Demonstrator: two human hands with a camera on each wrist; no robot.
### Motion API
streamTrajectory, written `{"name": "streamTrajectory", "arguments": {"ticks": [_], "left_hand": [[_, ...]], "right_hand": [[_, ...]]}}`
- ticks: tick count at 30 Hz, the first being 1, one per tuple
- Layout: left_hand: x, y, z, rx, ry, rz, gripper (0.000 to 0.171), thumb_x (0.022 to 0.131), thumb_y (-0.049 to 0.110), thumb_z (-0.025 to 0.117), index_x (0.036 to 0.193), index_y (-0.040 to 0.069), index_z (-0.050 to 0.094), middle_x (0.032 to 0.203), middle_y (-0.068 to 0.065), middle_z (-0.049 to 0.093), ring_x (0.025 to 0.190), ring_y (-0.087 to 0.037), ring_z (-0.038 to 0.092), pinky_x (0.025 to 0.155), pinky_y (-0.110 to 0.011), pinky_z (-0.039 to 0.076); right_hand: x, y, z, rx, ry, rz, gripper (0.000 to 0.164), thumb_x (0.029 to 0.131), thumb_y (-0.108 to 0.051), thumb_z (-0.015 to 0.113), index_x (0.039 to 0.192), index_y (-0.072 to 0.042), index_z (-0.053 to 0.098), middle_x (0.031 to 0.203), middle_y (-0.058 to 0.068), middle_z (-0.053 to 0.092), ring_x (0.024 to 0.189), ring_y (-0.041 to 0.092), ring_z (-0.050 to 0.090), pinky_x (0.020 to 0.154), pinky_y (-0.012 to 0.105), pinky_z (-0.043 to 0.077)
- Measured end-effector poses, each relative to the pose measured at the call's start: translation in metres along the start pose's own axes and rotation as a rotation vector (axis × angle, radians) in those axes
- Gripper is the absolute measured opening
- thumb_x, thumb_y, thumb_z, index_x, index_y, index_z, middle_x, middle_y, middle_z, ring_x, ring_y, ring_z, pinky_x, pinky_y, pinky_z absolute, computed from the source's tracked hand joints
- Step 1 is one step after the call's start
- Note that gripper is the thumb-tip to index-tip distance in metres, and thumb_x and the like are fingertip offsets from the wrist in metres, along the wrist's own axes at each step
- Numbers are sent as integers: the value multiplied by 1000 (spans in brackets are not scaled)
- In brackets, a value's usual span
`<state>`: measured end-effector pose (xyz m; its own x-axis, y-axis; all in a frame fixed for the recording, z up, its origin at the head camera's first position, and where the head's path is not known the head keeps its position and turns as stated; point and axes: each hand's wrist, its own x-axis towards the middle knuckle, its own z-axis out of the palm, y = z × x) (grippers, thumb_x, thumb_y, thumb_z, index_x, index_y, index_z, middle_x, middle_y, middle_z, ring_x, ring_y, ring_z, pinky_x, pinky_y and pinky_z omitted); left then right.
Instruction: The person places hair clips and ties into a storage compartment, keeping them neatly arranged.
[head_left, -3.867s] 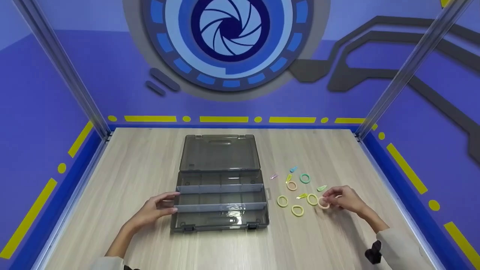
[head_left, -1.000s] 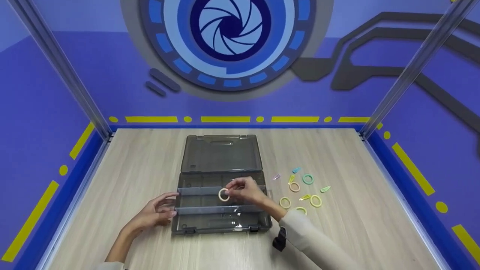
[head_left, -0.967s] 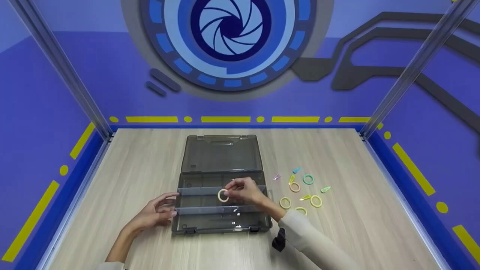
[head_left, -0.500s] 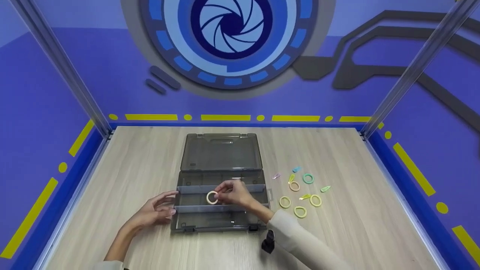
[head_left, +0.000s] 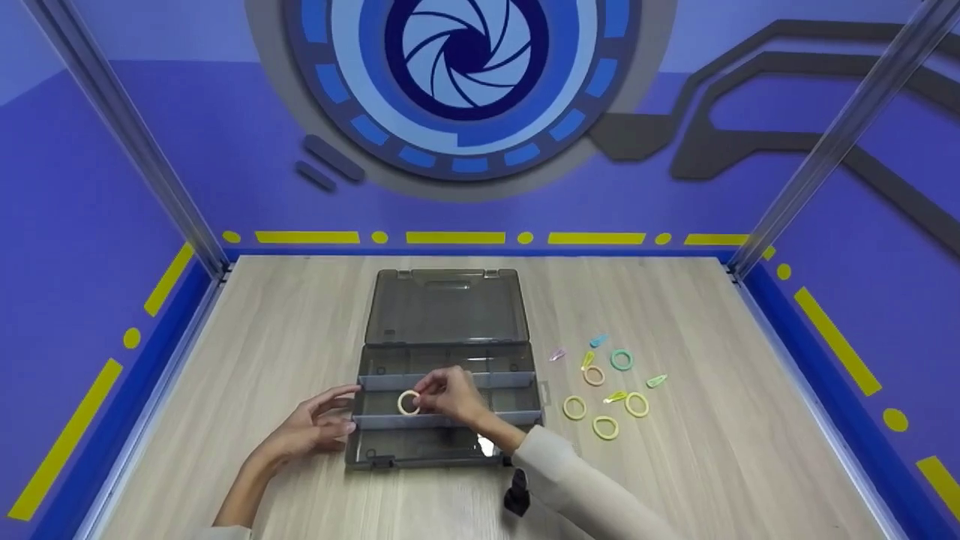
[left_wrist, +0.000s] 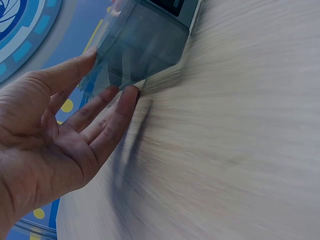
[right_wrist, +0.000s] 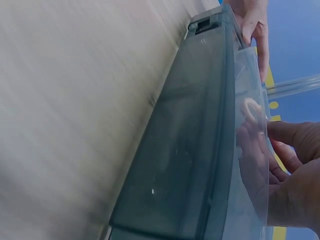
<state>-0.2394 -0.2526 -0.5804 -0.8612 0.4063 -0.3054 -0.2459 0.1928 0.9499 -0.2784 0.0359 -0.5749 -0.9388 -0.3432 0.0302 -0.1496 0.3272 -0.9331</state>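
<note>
A grey see-through compartment box [head_left: 420, 444] stands with its lid [head_left: 446, 307] laid back behind it. Two clear dividers split it into long rows. My right hand [head_left: 454, 394] pinches a cream hair tie [head_left: 400, 405] between thumb and fingers, over the middle row. In the right wrist view the hair tie [right_wrist: 246, 106] shows through the clear plastic. My left hand [head_left: 311, 424] touches the box's left side with loosely bent fingers. The left wrist view shows its fingertips against the box wall [left_wrist: 150, 45], gripping nothing.
Right of the box lie several hair ties: green [head_left: 621, 350], peach [head_left: 593, 385] and yellow [head_left: 606, 438]. Small hair clips are scattered among them: blue [head_left: 598, 341], purple [head_left: 557, 354], yellow [head_left: 616, 397] and light green [head_left: 657, 381]. Blue walls enclose the wooden table [head_left: 300, 300].
My right hand picked up the cream hair tie from the table at right and carried it left over the box, lately shifting left and lower. My left hand has stayed at the box's left side.
</note>
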Motion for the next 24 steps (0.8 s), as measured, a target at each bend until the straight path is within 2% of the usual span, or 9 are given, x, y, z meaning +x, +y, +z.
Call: {"name": "streamTrajectory", "arguments": {"ticks": [7, 11, 14, 16, 20, 24], "left_hand": [[3, 0, 0, -2, 5, -13, 72, 97, 14, 69, 158, 3, 31, 155, -36, 33, 114, -22, 64, 89, -42, 60], [1, 0, -1, -4, 6, -34, 72, 98, 16, 69, 158, 5, 32, 155, -36, 33, 115, -22, 64, 90, -42, 60], [1, 0, -2, -2, -1, -26, 71, 98, 16, 69, 158, 4, 32, 155, -36, 32, 117, -23, 63, 91, -43, 60], [0, -1, -2, 0, -8, -20, 71, 99, 15, 68, 158, 3, 31, 155, -37, 32, 118, -24, 63, 92, -44, 60], [0, -1, -3, -1, -14, -9, 70, 99, 14, 67, 158, 3, 31, 155, -38, 32, 119, -24, 63, 92, -45, 60], [1, -1, -2, -4, -15, -7, 71, 98, 15, 68, 158, 3, 32, 154, -38, 33, 118, -24, 64, 92, -45, 60]], "right_hand": [[4, -5, 13, -27, 22, -23, 7, 80, 6, 80, 85, 7, 76, 80, 20, 77, 63, 13, 71, 55, 10, 50], [7, -8, 24, -36, 28, -31, 6, 79, 8, 79, 84, 8, 76, 79, 20, 76, 65, 23, 74, 55, 9, 49], [9, -10, 31, -40, 40, -35, 6, 79, 10, 78, 84, 8, 75, 77, 22, 76, 67, 33, 75, 53, 9, 47], [11, -11, 36, -54, 45, -36, 6, 78, 11, 78, 83, 9, 75, 77, 22, 76, 66, 35, 75, 52, 8, 46], [14, -12, 43, -133, 61, -38, 8, 77, 9, 80, 83, 5, 77, 76, 17, 77, 62, 20, 73, 52, 8, 45], [16, -13, 48, -187, 66, -23, 9, 75, 7, 81, 82, 2, 78, 75, 13, 77, 58, 2, 63, 53, 9, 45]]}}
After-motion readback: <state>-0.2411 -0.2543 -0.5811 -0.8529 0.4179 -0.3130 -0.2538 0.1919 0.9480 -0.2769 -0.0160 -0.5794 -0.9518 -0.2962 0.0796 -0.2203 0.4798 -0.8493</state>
